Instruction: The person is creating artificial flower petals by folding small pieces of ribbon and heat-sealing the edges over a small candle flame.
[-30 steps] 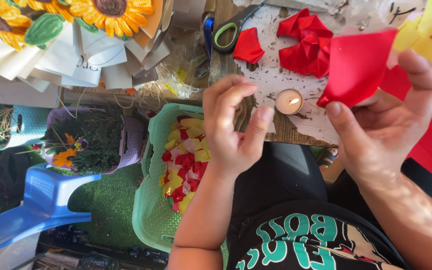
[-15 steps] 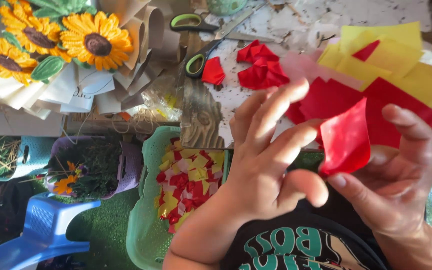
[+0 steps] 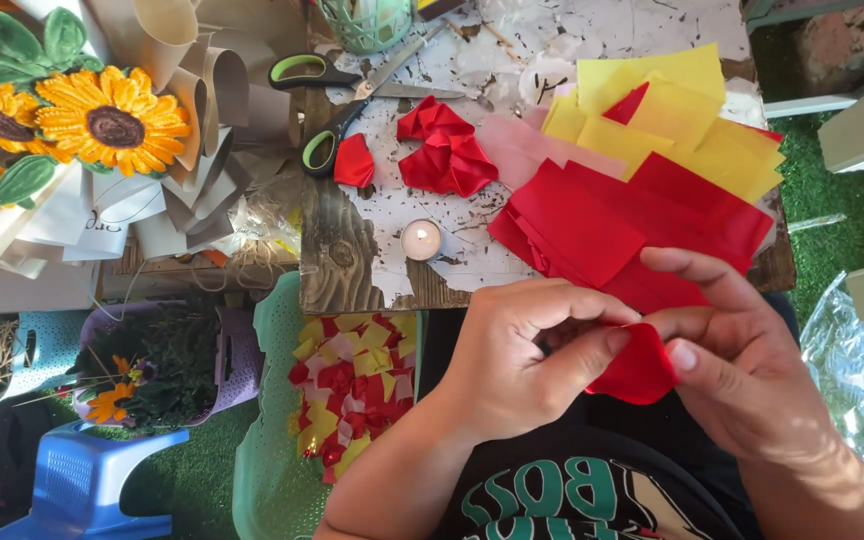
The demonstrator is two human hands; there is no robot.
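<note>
Both of my hands pinch one small red fabric square [image 3: 642, 365] just below the table's near edge. My left hand [image 3: 517, 360] curls its fingers over the piece from the left. My right hand [image 3: 742, 360] grips it from the right with thumb and fingers. Just beyond my hands lies a stack of red fabric squares [image 3: 612, 225], and further back sit yellow squares [image 3: 672, 110]. A folded red fabric flower [image 3: 447, 150] rests on the worn wooden table [image 3: 352, 250].
A lit tealight candle [image 3: 421, 240] burns near the table's front edge. Green-handled scissors [image 3: 337, 105] lie at the back. A green basket [image 3: 272, 440] holding red and yellow scraps stands on the left, beside a sunflower bouquet [image 3: 102, 120], a blue stool [image 3: 82, 485] and a purple basket [image 3: 232, 360].
My hands dropped from above the table to its near edge and came together. The red square, held by the right hand alone before, is now pinched and bent between both hands.
</note>
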